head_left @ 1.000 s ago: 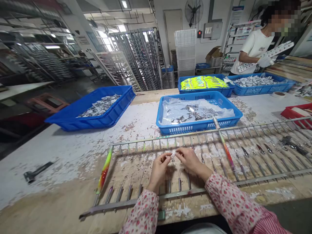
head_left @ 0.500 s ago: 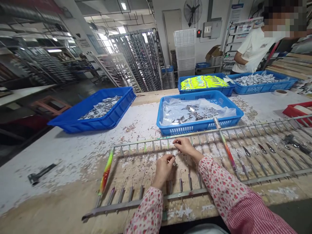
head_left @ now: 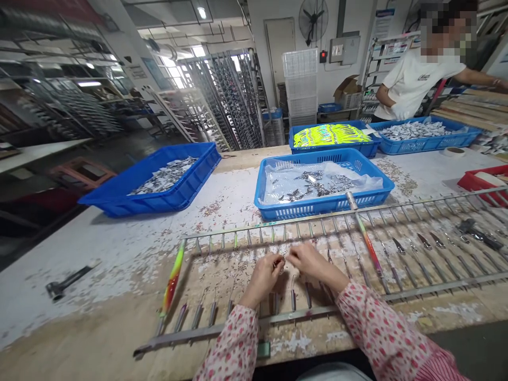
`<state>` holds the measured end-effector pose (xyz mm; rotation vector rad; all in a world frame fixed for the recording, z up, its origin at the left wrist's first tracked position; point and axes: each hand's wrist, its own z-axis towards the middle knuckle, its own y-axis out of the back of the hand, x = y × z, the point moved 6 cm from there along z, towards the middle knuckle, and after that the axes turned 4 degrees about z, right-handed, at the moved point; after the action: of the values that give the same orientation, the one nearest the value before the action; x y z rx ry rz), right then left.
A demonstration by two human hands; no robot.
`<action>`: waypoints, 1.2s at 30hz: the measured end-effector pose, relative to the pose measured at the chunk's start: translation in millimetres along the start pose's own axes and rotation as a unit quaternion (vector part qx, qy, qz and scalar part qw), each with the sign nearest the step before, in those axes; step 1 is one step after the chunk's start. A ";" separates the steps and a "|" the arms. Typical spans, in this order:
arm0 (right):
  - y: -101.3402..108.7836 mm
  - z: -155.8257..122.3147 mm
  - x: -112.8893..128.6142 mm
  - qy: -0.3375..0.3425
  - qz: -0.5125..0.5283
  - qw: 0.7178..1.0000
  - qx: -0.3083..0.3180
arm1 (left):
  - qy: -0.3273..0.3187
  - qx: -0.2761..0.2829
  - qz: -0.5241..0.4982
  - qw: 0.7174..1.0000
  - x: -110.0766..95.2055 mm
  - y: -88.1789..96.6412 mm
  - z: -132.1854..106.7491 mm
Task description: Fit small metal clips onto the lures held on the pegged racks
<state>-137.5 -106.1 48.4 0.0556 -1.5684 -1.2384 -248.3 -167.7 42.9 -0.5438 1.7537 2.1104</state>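
My left hand [head_left: 265, 276] is pinched on a small shiny metal piece, mostly hidden by the fingers, above the metal rack [head_left: 214, 332]. Close to its right, my right hand [head_left: 313, 263] has its fingers drawn together, the fingertips almost meeting those of the left; what they grip is too small to make out. Rows of short rods with thin wire hooks line both long rails of the rack. Farther right, several dark, shiny leaf-shaped pieces [head_left: 424, 242] hang between the rails. A crossbar [head_left: 172, 279] painted yellow, green and red closes the left end.
Behind the rack stands a light blue basket [head_left: 293, 211] lined with plastic, holding shiny pieces. A dark blue tray [head_left: 186, 193] is at left, near a dark tool [head_left: 67, 283]. Bright yellow pieces [head_left: 333, 134] fill a basket farther back. A co-worker [head_left: 413, 79] stands at back right.
My right hand has come down from the rack's far rail towards me, beside the left hand. The left hand stays nearly in place. The co-worker has shifted, one arm stretched to the right.
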 end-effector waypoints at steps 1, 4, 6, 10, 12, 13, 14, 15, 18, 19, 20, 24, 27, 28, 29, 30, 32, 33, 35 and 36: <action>-12.4 -13.3 2.3 0.002 -0.001 0.998 0.062 | -0.001 0.006 -0.007 1.000 1.2 0.5 0.0; -42.5 -44.5 9.5 0.019 0.039 0.991 0.129 | -0.001 0.015 -0.027 1.000 3.1 3.9 0.5; -53.4 -52.5 9.0 0.002 0.083 0.993 0.084 | 0.001 0.013 -0.029 1.000 3.3 8.5 0.3; -64.7 -54.4 3.2 -0.021 0.117 0.993 0.026 | 0.006 0.018 -0.018 1.000 4.1 16.8 -3.5; -64.6 -54.5 1.0 -0.012 0.123 0.992 0.016 | 0.005 0.024 -0.015 1.000 3.6 18.0 -6.2; -64.0 -55.0 -0.7 -0.012 0.132 0.991 0.014 | 0.002 0.027 -0.017 0.999 2.7 17.9 -7.5; -63.8 -55.8 -2.8 -0.017 0.143 0.990 0.013 | -0.002 0.029 -0.022 0.999 1.4 17.4 -8.5; -63.7 -56.6 -4.9 -0.023 0.156 0.987 0.013 | -0.006 0.032 -0.029 0.999 -0.1 16.8 -9.4; -64.5 -58.4 -8.9 -0.035 0.190 0.981 0.007 | -0.008 0.043 -0.052 0.998 -4.3 14.1 -11.4; -64.9 -58.6 -9.4 -0.038 0.196 0.980 0.005 | -0.006 0.046 -0.056 0.997 -5.2 13.1 -12.1; -65.1 -58.7 -9.7 -0.041 0.199 0.979 0.002 | -0.004 0.050 -0.060 0.997 -5.8 11.9 -12.8; -66.0 -59.2 -9.3 -0.048 0.219 0.975 0.009 | 0.000 0.059 -0.085 0.995 -3.6 4.9 -15.5; -67.0 -60.1 -8.3 -0.044 0.261 0.964 0.033 | 0.006 0.050 -0.094 0.994 1.9 0.9 -15.7; -67.2 -60.4 -8.0 -0.041 0.275 0.960 0.040 | 0.010 0.045 -0.094 0.995 3.8 0.2 -15.4; -67.2 -60.6 -7.9 -0.040 0.284 0.957 0.044 | 0.015 0.041 -0.097 0.994 5.4 -0.4 -15.2; -67.0 -60.6 -8.1 -0.040 0.288 0.956 0.043 | 0.021 0.040 -0.106 0.993 6.7 -1.1 -15.0; -66.7 -60.3 -9.5 -0.049 0.284 0.957 0.036 | 0.034 0.045 -0.134 0.989 8.3 -2.9 -15.1; -66.7 -60.0 -10.5 -0.055 0.277 0.959 0.030 | 0.039 0.049 -0.149 0.987 8.5 -3.9 -15.4; -66.6 -59.3 -11.9 -0.066 0.261 0.963 0.018 | 0.045 0.051 -0.165 0.984 8.1 -5.3 -16.2; -66.3 -59.0 -11.9 -0.066 0.250 0.966 0.012 | 0.046 0.052 -0.168 0.983 7.5 -6.0 -16.7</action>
<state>-124.3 -168.3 -14.7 -0.3935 -1.5838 -0.8349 -250.7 -182.9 31.3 -0.8525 1.6713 1.7770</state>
